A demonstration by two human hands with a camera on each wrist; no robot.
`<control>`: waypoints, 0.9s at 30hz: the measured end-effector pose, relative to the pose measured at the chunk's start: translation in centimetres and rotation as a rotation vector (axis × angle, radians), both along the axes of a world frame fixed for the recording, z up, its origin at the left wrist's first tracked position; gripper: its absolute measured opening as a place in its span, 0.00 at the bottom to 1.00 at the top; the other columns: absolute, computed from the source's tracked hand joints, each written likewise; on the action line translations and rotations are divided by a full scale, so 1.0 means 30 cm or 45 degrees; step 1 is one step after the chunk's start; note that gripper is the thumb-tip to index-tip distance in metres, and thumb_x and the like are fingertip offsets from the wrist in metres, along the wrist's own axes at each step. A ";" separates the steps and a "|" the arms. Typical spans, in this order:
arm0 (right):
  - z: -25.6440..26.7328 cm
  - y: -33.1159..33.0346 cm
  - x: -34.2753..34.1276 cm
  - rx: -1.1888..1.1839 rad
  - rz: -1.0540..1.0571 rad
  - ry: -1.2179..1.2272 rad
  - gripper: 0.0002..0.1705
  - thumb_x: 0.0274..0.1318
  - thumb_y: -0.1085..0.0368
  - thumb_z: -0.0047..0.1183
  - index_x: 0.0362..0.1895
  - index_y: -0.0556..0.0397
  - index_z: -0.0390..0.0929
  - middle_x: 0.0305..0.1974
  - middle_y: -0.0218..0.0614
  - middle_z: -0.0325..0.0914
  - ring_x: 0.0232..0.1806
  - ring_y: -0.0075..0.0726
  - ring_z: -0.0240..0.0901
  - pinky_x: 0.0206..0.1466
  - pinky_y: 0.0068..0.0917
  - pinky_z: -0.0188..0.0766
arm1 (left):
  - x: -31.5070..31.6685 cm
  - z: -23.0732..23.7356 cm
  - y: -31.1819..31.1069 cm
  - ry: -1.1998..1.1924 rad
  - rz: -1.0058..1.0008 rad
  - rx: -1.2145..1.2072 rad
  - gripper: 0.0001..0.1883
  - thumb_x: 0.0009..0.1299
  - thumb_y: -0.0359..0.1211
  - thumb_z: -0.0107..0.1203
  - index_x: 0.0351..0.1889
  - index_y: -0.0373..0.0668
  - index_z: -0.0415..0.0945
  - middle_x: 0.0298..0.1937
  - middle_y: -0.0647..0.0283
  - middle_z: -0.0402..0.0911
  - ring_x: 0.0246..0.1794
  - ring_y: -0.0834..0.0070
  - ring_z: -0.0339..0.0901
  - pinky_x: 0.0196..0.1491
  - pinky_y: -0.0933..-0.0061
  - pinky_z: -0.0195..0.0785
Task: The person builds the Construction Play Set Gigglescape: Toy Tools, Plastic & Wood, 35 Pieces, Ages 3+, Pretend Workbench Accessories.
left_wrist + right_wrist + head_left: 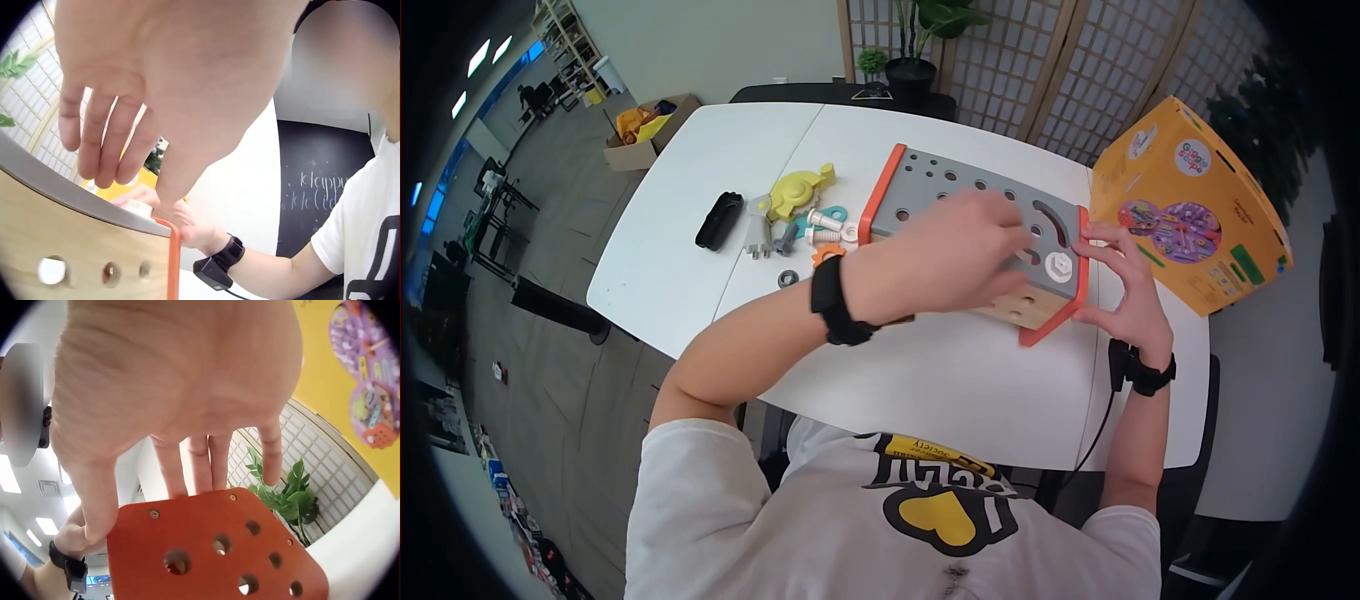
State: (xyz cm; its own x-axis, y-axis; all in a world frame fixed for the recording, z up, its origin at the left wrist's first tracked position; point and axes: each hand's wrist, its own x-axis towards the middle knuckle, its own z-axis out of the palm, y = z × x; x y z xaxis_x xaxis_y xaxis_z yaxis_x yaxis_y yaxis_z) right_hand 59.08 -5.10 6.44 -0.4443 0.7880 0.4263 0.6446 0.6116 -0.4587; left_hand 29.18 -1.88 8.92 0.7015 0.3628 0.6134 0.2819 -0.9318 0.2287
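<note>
A toy workbench [975, 180] with a grey top, wooden front and orange end panels stands on the table. My right hand [1135, 290] holds its right end panel [206, 544], with the thumb at the front edge and the fingers over the top edge. My left hand [950, 255] hovers above the grey top, its fingers pointing down and spread from the thumb, nothing seen between them. Close to its fingers, a white plastic bolt head or nut [1058, 266] sits on the top near the right end. The left hand and forearm hide part of the bench's front left.
Left of the bench lie a yellow toy piece [795, 193], white bolts [824, 236], an orange gear [828, 253], a grey nut [788, 278] and a black case [720, 221]. An orange-yellow carton [1190, 215] stands at the right, behind the right hand. The white table [900, 390] extends in front.
</note>
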 end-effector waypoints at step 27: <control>-0.036 -0.080 -0.096 0.509 -0.150 -0.218 0.47 0.16 0.31 0.77 0.37 0.54 0.80 0.39 0.38 0.70 0.45 0.48 0.69 0.49 0.43 0.66 | -0.575 -0.212 0.103 0.715 1.119 -0.535 0.18 0.55 0.34 0.74 0.42 0.39 0.84 0.41 0.55 0.84 0.47 0.57 0.81 0.51 0.59 0.74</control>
